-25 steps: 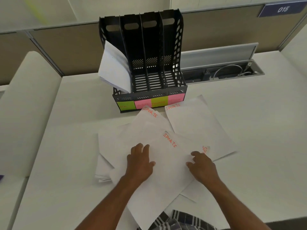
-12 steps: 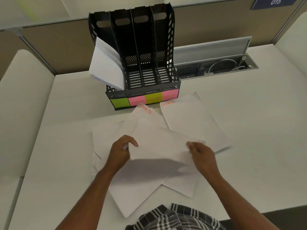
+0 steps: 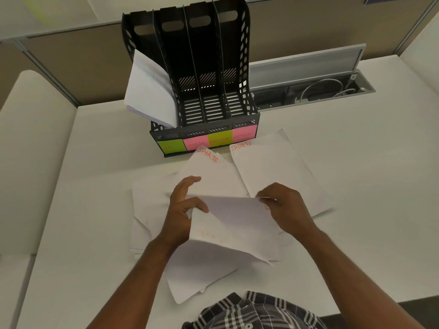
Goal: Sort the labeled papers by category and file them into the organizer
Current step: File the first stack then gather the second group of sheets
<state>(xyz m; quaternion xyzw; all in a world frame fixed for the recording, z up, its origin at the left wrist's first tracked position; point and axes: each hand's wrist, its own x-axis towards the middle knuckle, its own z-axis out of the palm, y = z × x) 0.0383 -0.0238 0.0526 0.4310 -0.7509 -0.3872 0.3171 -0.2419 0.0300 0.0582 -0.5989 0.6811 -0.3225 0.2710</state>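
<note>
White sheet [image 3: 234,224] curled, faint red lettering showing through — you pinched its edges with your left hand [image 3: 181,211] and right hand [image 3: 283,207], lifted between them.

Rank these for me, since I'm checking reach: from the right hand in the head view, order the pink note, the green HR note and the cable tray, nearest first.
From the right hand:
1. Pink note, ahead, on the organizer's right end.
2. Green HR note, ahead-left, on its left end.
3. Cable tray, far back right.
</note>
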